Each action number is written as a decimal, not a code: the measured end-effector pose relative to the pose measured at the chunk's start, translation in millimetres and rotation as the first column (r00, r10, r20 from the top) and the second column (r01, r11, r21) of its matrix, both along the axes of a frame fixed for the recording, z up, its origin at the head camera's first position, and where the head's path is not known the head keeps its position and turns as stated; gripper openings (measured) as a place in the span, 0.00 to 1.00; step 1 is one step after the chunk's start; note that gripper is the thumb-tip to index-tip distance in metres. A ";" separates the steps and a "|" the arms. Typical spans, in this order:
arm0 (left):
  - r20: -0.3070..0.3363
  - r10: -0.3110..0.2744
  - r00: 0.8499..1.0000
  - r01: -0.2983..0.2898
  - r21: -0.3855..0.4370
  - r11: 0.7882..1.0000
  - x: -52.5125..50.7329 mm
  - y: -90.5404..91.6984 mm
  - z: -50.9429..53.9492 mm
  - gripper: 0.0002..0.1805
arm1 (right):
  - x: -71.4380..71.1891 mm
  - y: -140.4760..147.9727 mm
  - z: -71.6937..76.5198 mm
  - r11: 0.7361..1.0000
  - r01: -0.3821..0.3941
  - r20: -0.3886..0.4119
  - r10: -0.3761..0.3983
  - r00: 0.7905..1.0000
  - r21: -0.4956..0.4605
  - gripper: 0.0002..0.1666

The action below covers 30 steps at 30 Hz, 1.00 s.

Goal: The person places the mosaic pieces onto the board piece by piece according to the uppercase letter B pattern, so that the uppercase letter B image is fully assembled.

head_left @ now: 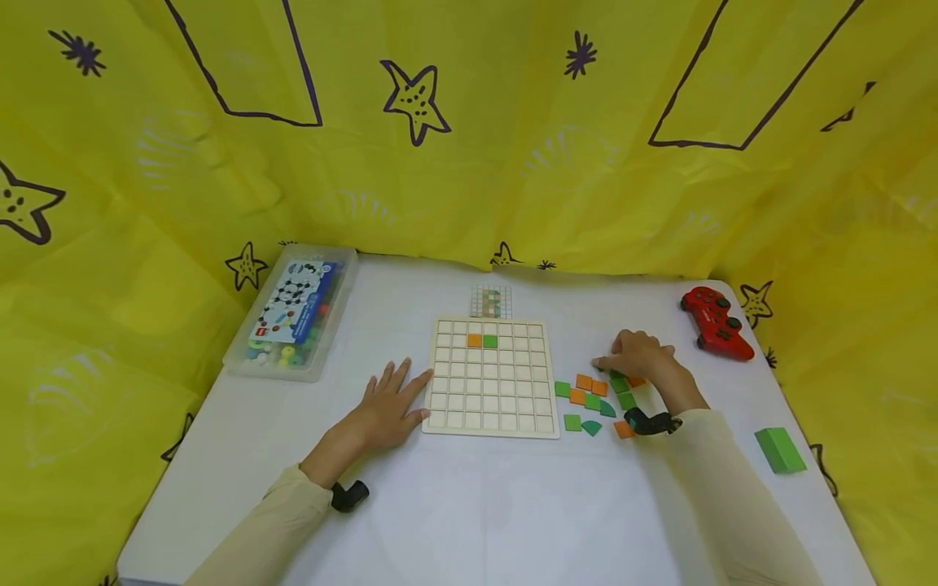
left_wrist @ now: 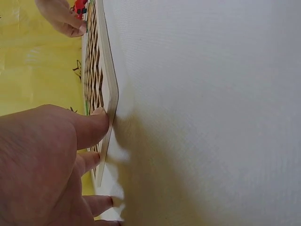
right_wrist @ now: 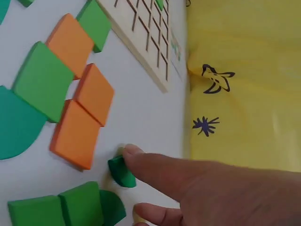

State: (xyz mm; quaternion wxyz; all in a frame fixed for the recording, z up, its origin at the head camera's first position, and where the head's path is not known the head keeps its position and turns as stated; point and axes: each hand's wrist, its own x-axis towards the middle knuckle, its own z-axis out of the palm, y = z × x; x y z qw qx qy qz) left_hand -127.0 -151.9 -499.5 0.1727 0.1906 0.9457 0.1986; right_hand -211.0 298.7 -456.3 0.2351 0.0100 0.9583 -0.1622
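Note:
My left hand [head_left: 384, 415] lies with fingers spread beside the wooden grid board [head_left: 553, 431]; in the left wrist view its thumb and a finger touch the board's edge [left_wrist: 111, 77]. One orange tile [head_left: 475, 340] and one green tile [head_left: 490, 342] sit side by side in the board's upper part. Right of the board, my right hand [head_left: 648, 362] is over the loose pieces, fingers bent. In the right wrist view its thumb lies against a dark green rounded piece [right_wrist: 122, 173], a fingertip partly hidden behind the thumb. Loose green tiles [right_wrist: 43, 81] and orange tiles [right_wrist: 75, 134] lie nearby.
A small pattern card [head_left: 491, 302] lies behind the board. At the back left is a clear plastic box [head_left: 293, 309] of coloured parts. A red game controller [head_left: 716, 323] and a green block [head_left: 780, 450] stand at the right. Yellow curtain [head_left: 484, 187] surrounds the table.

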 end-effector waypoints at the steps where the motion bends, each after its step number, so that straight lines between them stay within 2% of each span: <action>1: -0.001 0.000 1.000 0.000 -0.001 1.000 0.1 0.0 0.2 0.36 | 0.9 0.6 -0.4 1.000 -0.004 -0.002 0.004 1.000 -0.003 0.31; 3: -0.003 0.002 1.000 -0.002 -0.002 1.000 0.4 0.2 1.3 0.36 | 1.5 -0.4 -2.6 1.000 -0.018 -0.025 0.017 1.000 -0.021 0.26; 7: -0.001 0.004 1.000 -0.004 0.002 1.000 0.8 0.4 1.7 0.36 | 0.8 -8.6 -10.7 0.989 -0.077 -0.119 0.062 0.991 -0.127 0.18; 10: 0.003 0.001 1.000 -0.001 0.000 1.000 0.7 0.6 1.4 0.36 | -0.6 -13.6 -19.9 0.969 -0.120 -0.173 0.084 0.981 -0.214 0.17; 13: 0.004 -0.002 1.000 0.002 -0.003 1.000 0.3 1.1 1.5 0.36 | -1.2 -15.1 -26.1 0.954 -0.118 -0.178 0.070 0.981 -0.276 0.20; 18: 0.004 0.001 1.000 -0.001 -0.005 1.000 0.2 1.0 1.2 0.36 | -1.8 -14.1 -31.6 0.947 -0.109 -0.184 0.054 0.981 -0.302 0.20; 25: 0.004 0.003 1.000 -0.003 -0.019 1.000 0.5 0.6 0.6 0.36 | -1.6 -21.1 -34.8 0.949 -0.118 -0.257 0.042 0.966 -0.291 0.15; 30: 0.004 0.006 1.000 -0.006 -0.017 1.000 0.9 1.2 0.5 0.36 | -2.4 -27.7 -34.0 0.945 -0.113 -0.245 0.036 0.969 -0.308 0.16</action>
